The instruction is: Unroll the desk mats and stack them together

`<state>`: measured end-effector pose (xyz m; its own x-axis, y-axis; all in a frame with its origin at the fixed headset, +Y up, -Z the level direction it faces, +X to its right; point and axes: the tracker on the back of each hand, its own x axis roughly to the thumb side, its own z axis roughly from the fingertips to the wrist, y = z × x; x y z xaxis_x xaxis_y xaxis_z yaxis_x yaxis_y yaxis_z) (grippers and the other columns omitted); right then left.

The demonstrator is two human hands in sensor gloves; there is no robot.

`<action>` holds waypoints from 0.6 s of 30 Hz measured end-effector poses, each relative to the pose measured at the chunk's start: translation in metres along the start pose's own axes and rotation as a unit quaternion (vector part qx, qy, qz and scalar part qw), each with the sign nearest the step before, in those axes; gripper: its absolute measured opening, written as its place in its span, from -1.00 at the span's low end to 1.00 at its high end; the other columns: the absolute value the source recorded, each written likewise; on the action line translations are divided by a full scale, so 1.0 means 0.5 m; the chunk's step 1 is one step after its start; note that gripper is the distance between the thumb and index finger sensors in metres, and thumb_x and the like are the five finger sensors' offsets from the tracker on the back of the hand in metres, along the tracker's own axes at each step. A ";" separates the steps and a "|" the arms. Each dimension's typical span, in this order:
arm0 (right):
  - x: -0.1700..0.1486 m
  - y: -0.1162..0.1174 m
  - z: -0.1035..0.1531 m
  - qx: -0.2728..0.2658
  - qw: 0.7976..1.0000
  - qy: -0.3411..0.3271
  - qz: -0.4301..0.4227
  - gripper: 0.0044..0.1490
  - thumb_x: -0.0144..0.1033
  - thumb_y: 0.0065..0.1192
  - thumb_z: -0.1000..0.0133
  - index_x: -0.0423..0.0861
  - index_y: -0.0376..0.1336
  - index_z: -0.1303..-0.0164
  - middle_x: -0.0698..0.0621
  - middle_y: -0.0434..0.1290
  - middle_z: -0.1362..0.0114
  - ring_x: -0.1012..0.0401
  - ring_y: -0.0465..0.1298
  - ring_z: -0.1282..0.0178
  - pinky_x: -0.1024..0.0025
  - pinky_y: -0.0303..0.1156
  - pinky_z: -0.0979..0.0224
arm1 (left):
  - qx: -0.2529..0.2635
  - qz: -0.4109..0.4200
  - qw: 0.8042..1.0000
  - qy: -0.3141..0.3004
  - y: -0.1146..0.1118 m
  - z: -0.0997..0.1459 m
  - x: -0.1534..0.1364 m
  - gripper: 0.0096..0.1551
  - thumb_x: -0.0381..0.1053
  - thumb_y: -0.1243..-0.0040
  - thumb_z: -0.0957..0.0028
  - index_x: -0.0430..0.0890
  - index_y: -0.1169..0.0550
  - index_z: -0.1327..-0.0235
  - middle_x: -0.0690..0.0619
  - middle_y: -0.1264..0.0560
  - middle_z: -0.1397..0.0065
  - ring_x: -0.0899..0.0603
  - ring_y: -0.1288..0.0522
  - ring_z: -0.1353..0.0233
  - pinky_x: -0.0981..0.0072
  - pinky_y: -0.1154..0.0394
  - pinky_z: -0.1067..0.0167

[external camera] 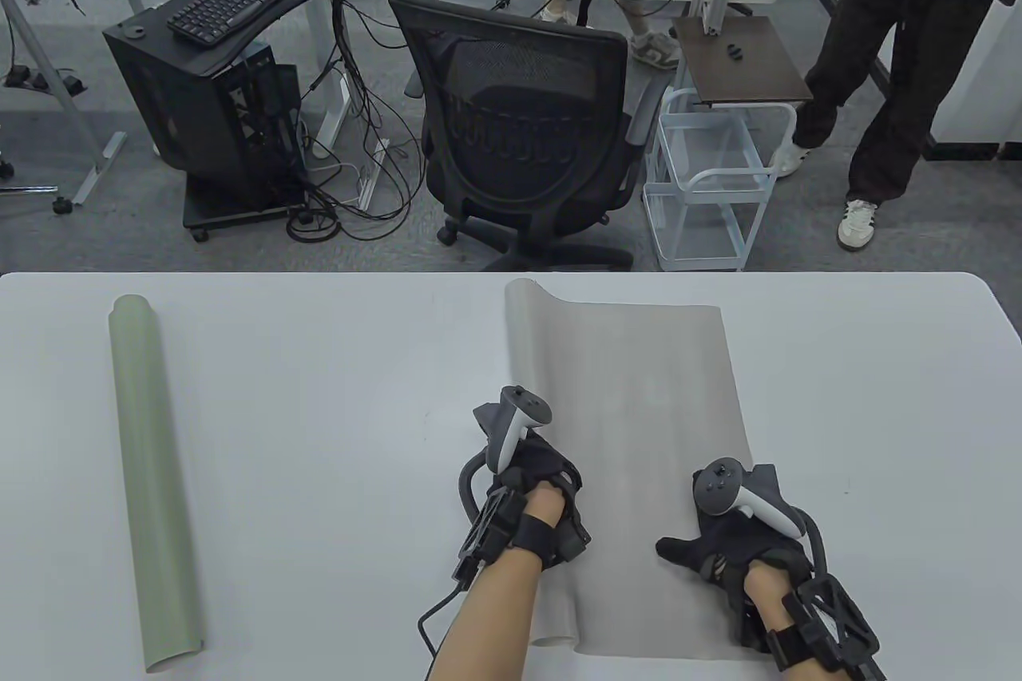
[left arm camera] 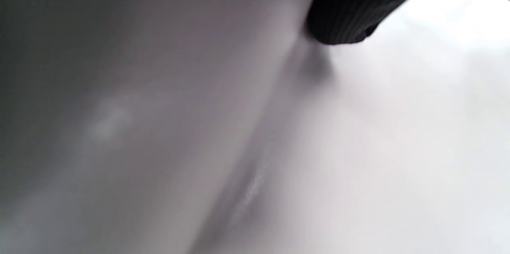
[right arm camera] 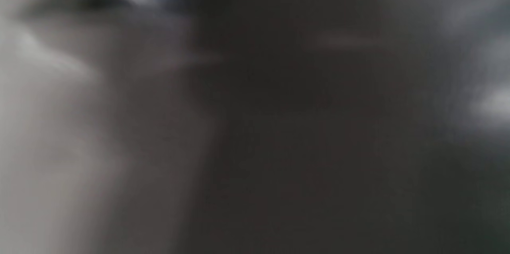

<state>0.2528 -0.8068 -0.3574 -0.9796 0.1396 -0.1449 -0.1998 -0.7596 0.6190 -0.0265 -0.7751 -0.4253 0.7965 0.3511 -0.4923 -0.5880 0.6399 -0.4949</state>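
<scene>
A grey desk mat (external camera: 655, 393) lies partly unrolled at the table's centre right, its left edge still curled into a roll (external camera: 531, 346). My left hand (external camera: 531, 489) rests on that roll near the front; its fingers are hidden under the tracker. In the left wrist view one gloved fingertip (left arm camera: 342, 19) touches where the mat (left arm camera: 119, 126) meets the table. My right hand (external camera: 718, 545) presses flat on the mat's front right part, thumb spread. A green mat (external camera: 148, 473) lies fully rolled at the far left. The right wrist view is a dark blur.
The white table (external camera: 335, 393) has bare surface between the two mats. Beyond its far edge stand an office chair (external camera: 523, 130), a wire trolley (external camera: 707, 186), a computer tower (external camera: 215, 122) and a standing person (external camera: 886, 58).
</scene>
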 end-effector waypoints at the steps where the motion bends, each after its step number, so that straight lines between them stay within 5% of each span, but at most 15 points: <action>1: -0.004 0.000 -0.002 0.003 1.000 -0.001 -0.010 0.33 0.55 -0.10 0.12 0.13 -0.70 -0.36 -0.03 -0.80 -0.47 -0.11 -0.72 -0.47 -0.15 -0.59 -0.45 | -0.007 0.003 1.000 -0.011 0.000 0.000 0.000 0.14 0.08 -0.20 -0.04 -0.04 0.38 -0.30 -0.11 -0.11 -0.51 0.00 -0.52 -0.16 0.19 -0.65 -0.15; 7: -0.013 -0.002 -0.006 0.005 1.000 0.001 -0.022 0.34 0.54 -0.06 0.12 0.15 -0.70 -0.34 0.00 -0.81 -0.45 -0.08 -0.74 -0.46 -0.10 -0.62 -0.44 | -0.103 0.155 0.976 -0.117 0.025 0.010 -0.030 0.11 -0.14 -0.08 0.00 -0.12 0.48 -0.22 -0.20 0.01 -0.53 -0.25 -0.41 -0.39 -0.12 -0.47 -0.28; 11: -0.013 -0.002 -0.007 0.006 1.000 0.000 -0.024 0.34 0.53 -0.06 0.12 0.14 -0.70 -0.34 0.00 -0.81 -0.45 -0.08 -0.74 -0.46 -0.11 -0.62 -0.44 | -0.108 0.238 0.957 -0.123 0.049 0.013 -0.059 0.04 -0.02 -0.39 0.07 -0.18 0.08 -0.32 -0.05 -0.24 -0.42 -0.10 -0.58 -0.26 0.12 -0.65 -0.16; 14: -0.013 -0.002 -0.006 0.005 1.000 -0.001 -0.024 0.34 0.53 -0.06 0.12 0.14 -0.70 -0.34 0.00 -0.81 -0.45 -0.08 -0.74 -0.46 -0.11 -0.62 -0.44 | -0.156 0.291 0.933 -0.142 0.043 0.008 -0.064 -0.24 0.10 -0.47 0.08 0.03 -0.22 -0.20 0.10 -0.40 -0.28 -0.01 -0.63 -0.19 0.20 -0.70 -0.10; 18: -0.013 -0.002 -0.006 0.004 1.000 0.000 -0.023 0.34 0.53 -0.06 0.12 0.14 -0.70 -0.35 -0.01 -0.81 -0.45 -0.08 -0.74 -0.46 -0.11 -0.61 -0.44 | -0.226 0.347 0.889 -0.197 0.014 -0.004 -0.055 -0.38 0.05 -0.38 0.04 0.05 -0.24 -0.10 -0.12 -0.29 -0.50 -0.35 -0.57 -0.40 -0.08 -0.65 -0.22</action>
<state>0.2592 -0.8090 -0.3595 -0.9692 0.1749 -0.1732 -0.2453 -0.7472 0.6177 -0.0527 -0.7819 -0.4166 0.1562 0.8228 -0.5464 -0.8826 -0.1321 -0.4512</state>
